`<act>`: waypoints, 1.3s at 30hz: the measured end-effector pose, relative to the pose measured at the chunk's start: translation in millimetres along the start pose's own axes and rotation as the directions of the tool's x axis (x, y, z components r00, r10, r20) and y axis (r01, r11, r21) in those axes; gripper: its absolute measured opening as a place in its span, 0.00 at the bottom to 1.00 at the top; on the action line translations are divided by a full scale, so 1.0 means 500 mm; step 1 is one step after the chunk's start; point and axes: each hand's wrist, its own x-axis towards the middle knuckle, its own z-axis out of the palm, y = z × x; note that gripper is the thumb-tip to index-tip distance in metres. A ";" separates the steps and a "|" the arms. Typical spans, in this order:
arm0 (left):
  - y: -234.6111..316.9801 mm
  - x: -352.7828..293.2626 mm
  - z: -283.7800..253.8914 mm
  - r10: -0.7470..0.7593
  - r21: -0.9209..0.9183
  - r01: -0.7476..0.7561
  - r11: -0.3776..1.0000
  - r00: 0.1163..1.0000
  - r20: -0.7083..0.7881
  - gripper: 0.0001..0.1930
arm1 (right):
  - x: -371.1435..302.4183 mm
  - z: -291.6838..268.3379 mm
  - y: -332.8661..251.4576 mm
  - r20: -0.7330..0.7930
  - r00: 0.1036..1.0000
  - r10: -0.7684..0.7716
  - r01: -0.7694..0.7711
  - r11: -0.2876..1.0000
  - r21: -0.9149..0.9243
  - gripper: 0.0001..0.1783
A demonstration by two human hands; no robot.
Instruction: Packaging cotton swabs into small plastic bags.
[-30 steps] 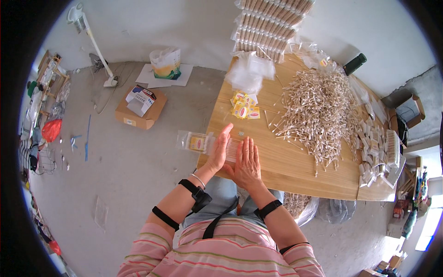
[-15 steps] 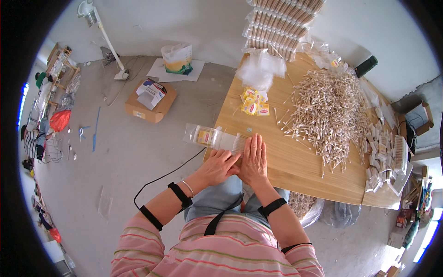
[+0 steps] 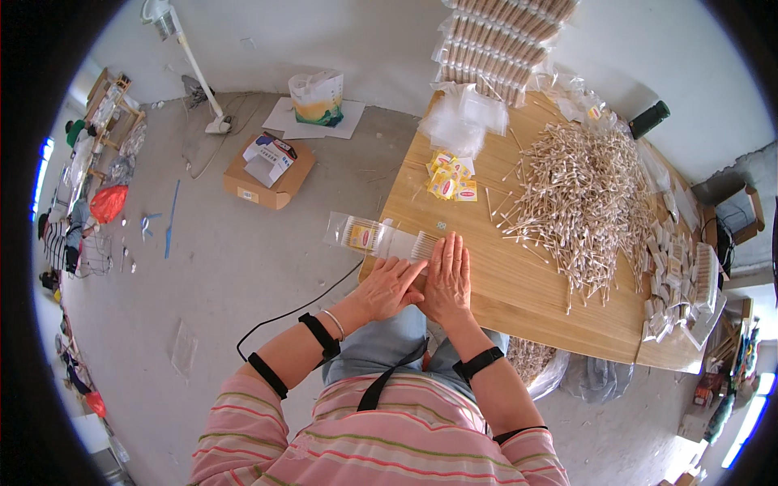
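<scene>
R hand [image 3: 447,279] is flat, fingers straight + together, at the right side of a row of swabs [image 3: 423,245], near left on the tbl [image 3: 512,285]. L hand [image 3: 393,285] is just left of it, pointer finger out by the row's near end; can't tell if it pinches anything. Left of the row, a clear bag [image 3: 335,231] w/ yellow card [image 3: 361,237] pokes past the tbl edge. Farther: small yellow cards [image 3: 444,183]. Right: big swab pile [image 3: 579,198].

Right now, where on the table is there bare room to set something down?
The table is barest between the right hand, the swab pile and near edge; a smaller patch lies left of the yellow cards. Crowded: the far end (clear bags, stacked packs) and right end (piled packets).
</scene>
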 end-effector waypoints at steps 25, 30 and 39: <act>0.021 0.031 -0.011 -0.142 -0.033 0.143 0.989 0.990 0.029 0.34 | 0.002 0.011 0.003 -0.074 0.997 -0.016 0.018 0.999 0.031 0.52; 0.020 0.029 -0.007 -0.157 -0.061 0.158 0.986 0.987 0.017 0.34 | 0.000 0.010 0.002 -0.078 0.997 -0.013 0.018 0.998 0.066 0.52; 0.034 0.053 -0.017 -0.253 -0.029 0.257 0.966 0.963 0.088 0.36 | 0.001 0.017 0.002 -0.093 0.996 -0.006 0.010 0.999 0.045 0.50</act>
